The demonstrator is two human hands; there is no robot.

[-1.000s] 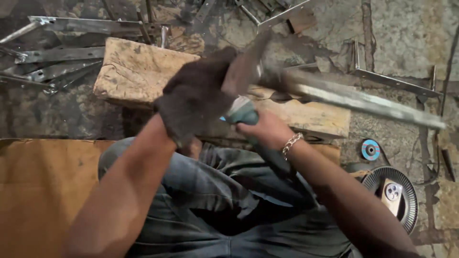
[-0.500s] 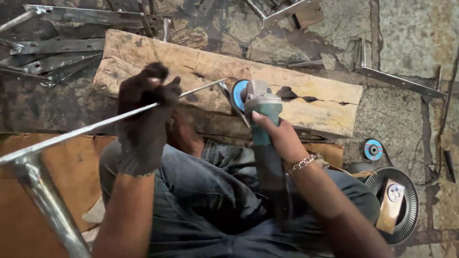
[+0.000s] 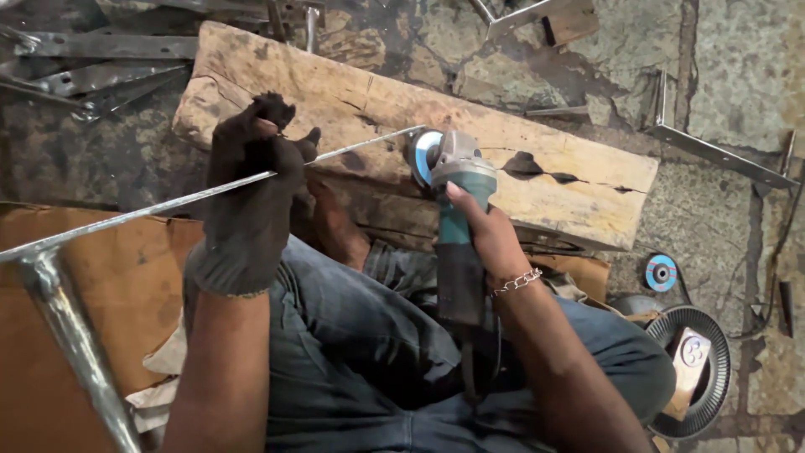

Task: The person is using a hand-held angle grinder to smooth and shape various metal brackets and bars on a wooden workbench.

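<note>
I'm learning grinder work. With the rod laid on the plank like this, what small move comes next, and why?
Probably ease the angle grinder in the right hand leftward: its disc sits just beside the tip of the metal rod, which the gloved left hand steadies on the wooden plank.

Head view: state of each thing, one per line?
left hand: gloved, gripping the rod
right hand: bare, gripping the grinder
metal rod: tip resting on the block
angle grinder: disc at the rod tip, no sparks visible
wooden block: cracked, lying flat
</note>
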